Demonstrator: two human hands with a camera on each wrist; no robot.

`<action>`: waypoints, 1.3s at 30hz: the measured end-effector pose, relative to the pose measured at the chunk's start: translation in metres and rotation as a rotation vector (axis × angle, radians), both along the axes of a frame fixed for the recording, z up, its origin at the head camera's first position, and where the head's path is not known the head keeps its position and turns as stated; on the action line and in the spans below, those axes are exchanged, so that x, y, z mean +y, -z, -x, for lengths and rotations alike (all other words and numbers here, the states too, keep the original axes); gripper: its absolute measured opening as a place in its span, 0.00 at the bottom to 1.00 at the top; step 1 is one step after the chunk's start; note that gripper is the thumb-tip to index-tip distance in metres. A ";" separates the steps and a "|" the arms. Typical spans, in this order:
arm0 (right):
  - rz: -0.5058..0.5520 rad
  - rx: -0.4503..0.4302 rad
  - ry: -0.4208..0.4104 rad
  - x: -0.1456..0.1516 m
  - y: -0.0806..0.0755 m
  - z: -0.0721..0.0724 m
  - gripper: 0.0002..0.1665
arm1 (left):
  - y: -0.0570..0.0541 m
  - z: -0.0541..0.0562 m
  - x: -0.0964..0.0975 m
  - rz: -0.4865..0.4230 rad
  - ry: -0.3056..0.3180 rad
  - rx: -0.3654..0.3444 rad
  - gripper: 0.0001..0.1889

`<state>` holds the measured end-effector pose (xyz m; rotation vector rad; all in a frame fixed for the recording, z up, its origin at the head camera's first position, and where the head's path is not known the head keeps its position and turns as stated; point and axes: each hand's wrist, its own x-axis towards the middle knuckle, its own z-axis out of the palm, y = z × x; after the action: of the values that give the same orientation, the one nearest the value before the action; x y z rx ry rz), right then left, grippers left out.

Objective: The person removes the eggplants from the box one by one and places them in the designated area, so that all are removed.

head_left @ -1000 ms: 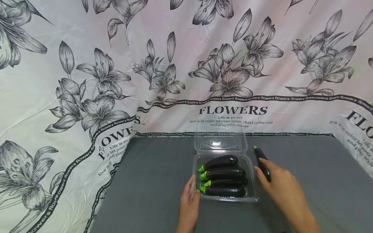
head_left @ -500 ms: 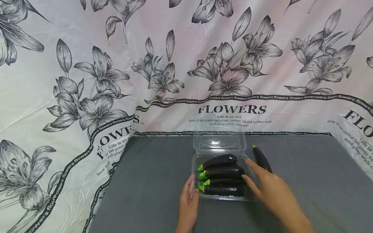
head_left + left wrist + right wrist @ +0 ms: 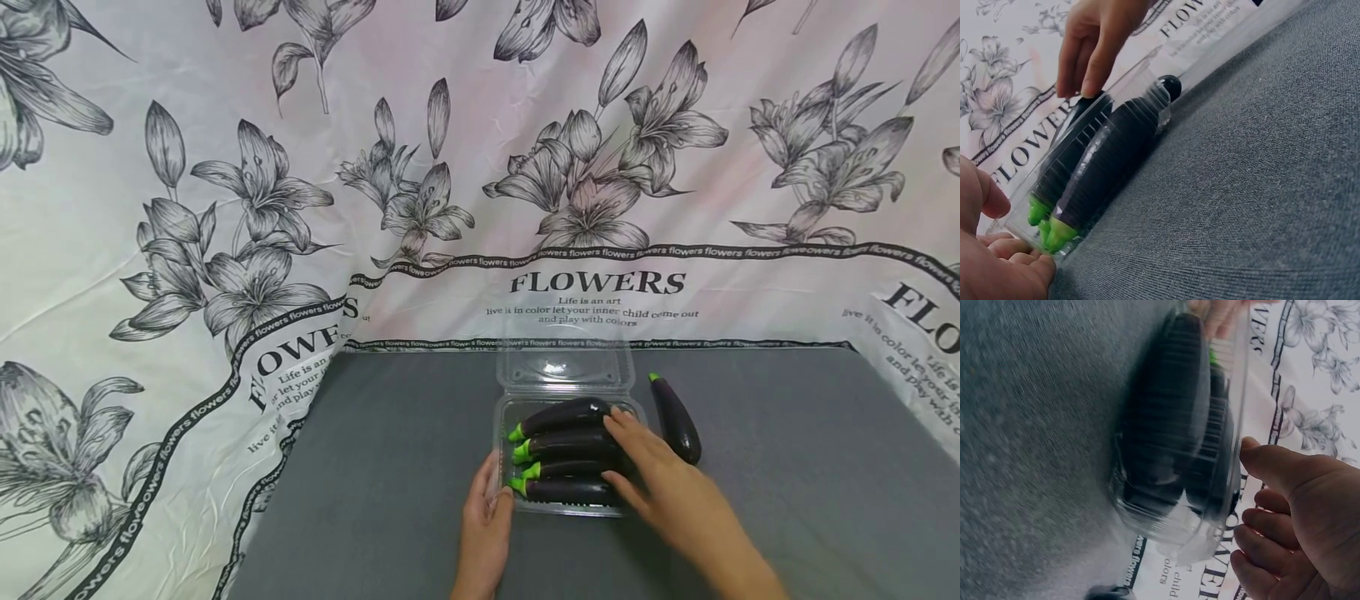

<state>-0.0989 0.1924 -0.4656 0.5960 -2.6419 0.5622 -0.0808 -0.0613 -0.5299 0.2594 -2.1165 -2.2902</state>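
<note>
Four eggplants (image 3: 567, 443), lower centre, could skew if nudged hard.
My right fingers (image 3: 632, 437) spread over them, empty; my left fingers (image 3: 482, 486) pinch the clear box (image 3: 558, 510).

The right hand (image 3: 663, 487) is moving leftward, away from the loose eggplant (image 3: 675, 422) it was touching a second ago, and is now reaching over the right side of the clear container (image 3: 570, 511). Its fingers (image 3: 626, 429) are now covering the blunt ends of packed eggplants (image 3: 566, 442) that were showing earlier. The loose eggplant's lower end, previously partly hidden behind that hand, is now showing fully on the desk (image 3: 810, 433).
</note>
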 end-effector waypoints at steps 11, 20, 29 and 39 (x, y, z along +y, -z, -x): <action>-0.064 0.029 -0.021 -0.004 0.015 0.007 0.49 | 0.001 0.002 0.000 0.035 -0.001 -0.021 0.30; -0.087 0.086 -0.031 -0.004 0.019 0.013 0.49 | -0.001 -0.001 -0.001 0.024 0.001 -0.040 0.31; -0.090 0.163 -0.046 -0.005 0.021 0.016 0.50 | 0.000 -0.001 0.000 0.005 -0.006 0.004 0.30; -0.082 0.158 -0.022 -0.004 0.025 0.017 0.43 | 0.002 0.001 -0.002 0.025 0.011 -0.005 0.30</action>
<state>-0.1158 0.1889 -0.4906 0.6666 -2.5213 0.3972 -0.0816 -0.0629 -0.5324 0.2547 -2.1531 -2.2693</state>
